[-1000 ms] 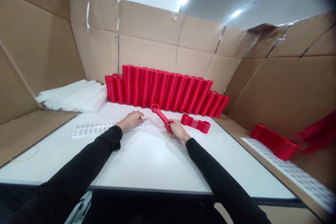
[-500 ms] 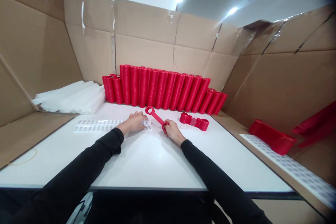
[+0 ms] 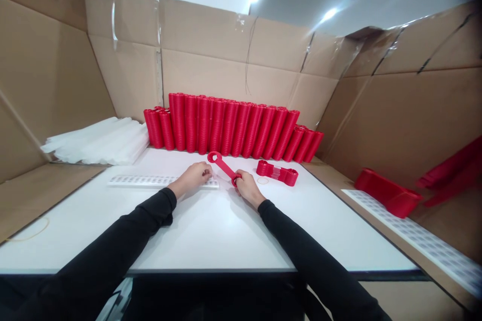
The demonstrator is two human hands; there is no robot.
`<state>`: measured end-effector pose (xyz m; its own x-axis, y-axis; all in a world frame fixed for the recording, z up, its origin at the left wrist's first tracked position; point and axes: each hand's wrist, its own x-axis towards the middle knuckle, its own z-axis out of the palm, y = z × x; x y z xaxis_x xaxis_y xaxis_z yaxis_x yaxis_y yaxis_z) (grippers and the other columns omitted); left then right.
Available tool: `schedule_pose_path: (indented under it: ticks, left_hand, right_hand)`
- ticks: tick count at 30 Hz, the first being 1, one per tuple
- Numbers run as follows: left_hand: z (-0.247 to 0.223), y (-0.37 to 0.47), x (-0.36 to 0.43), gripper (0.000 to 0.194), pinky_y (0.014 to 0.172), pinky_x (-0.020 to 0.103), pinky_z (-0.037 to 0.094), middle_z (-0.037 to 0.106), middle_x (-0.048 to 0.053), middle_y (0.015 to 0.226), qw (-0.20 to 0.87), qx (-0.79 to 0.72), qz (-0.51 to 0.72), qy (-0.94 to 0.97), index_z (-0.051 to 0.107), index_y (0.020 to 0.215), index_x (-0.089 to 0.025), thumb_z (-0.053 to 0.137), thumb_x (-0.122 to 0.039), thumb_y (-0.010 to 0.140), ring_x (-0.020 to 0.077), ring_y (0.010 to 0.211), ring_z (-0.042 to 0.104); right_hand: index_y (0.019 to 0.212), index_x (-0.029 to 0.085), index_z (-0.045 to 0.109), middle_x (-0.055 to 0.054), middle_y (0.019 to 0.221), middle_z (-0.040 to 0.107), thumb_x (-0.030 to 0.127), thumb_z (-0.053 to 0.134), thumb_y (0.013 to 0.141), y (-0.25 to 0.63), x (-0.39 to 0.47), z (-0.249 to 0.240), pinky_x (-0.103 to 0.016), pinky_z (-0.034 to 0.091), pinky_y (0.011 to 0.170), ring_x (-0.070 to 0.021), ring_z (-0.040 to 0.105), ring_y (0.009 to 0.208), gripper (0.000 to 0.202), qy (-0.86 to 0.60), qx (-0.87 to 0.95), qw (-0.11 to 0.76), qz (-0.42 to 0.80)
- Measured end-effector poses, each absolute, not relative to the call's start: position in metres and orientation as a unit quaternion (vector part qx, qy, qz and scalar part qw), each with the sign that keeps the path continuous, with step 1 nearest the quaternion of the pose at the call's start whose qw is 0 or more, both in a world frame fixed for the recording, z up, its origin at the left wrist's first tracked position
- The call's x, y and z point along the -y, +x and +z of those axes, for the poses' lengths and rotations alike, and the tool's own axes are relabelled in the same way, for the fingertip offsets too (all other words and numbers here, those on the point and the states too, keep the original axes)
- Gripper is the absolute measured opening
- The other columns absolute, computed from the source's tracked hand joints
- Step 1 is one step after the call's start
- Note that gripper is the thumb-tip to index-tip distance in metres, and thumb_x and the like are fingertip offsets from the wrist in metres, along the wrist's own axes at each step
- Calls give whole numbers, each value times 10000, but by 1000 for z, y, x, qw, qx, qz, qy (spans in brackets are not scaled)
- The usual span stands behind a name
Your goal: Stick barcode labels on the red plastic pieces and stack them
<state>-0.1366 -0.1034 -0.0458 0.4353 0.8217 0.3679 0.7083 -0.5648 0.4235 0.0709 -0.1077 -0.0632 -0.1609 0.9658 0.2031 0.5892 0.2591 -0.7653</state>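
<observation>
My right hand (image 3: 246,186) grips one end of a red bar-shaped piece (image 3: 226,168) with a ring at each end. The piece slants up and left, its open ring toward my left hand. My left hand (image 3: 194,178) is closed in a pinch over the right part of a white strip of printed labels (image 3: 139,180) lying on the table. What the pinched fingertips hold, if anything, is too small to make out. To the right of my right hand lies a bundle of the same red pieces (image 3: 277,172), with a pale label around its middle.
Tall stacks of red pieces (image 3: 226,128) line the back of the white table (image 3: 226,235). White plastic sleeves (image 3: 100,141) lie at the left. Right, a label sheet (image 3: 406,233) and red material (image 3: 387,193) lie beside the table. Cardboard walls (image 3: 211,35) surround it. A rubber band (image 3: 262,180) lies near the bundle.
My left hand has lifted slightly and its fingers have drawn into a pinch. The label strip now looks narrower, as if tilted. The right hand holds the red piece almost unmoved.
</observation>
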Motion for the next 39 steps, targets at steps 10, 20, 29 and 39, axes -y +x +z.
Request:
schedule_pose_path:
  ticks: [10, 20, 29, 39]
  left_hand:
    - [-28, -101, 125, 251, 419, 190, 280, 425, -47, 514, 365, -413, 481, 683, 556, 675, -133, 571, -382, 701, 67, 447, 380]
    - [-29, -103, 123, 251, 440, 194, 282, 444, -43, 549, 364, -414, 499, 668, 596, 715, -126, 592, -376, 696, 62, 470, 362]
    - [-29, -102, 123, 235, 431, 197, 254, 425, -51, 514, 358, -420, 513, 657, 606, 698, -128, 601, -363, 689, 62, 457, 343]
    - [-30, -98, 124, 234, 445, 204, 268, 449, -39, 542, 341, -426, 524, 654, 583, 678, -135, 583, -369, 696, 74, 475, 362]
  right_hand:
    - [690, 183, 482, -12, 601, 527, 86, 362, 675, 65, 122, -50, -238, 335, 568, -149, 483, 584, 155, -533, 723, 400, 182]
    - [672, 180, 469, -21, 620, 537, 74, 357, 672, 62, 128, -45, -238, 312, 576, -153, 468, 601, 155, -525, 733, 401, 161]
    - [671, 181, 464, -20, 616, 533, 77, 356, 677, 61, 129, -46, -239, 314, 573, -153, 467, 601, 150, -521, 734, 402, 167]
    - [658, 180, 476, -6, 590, 520, 80, 357, 664, 59, 129, -47, -240, 311, 559, -141, 453, 577, 154, -512, 727, 417, 187]
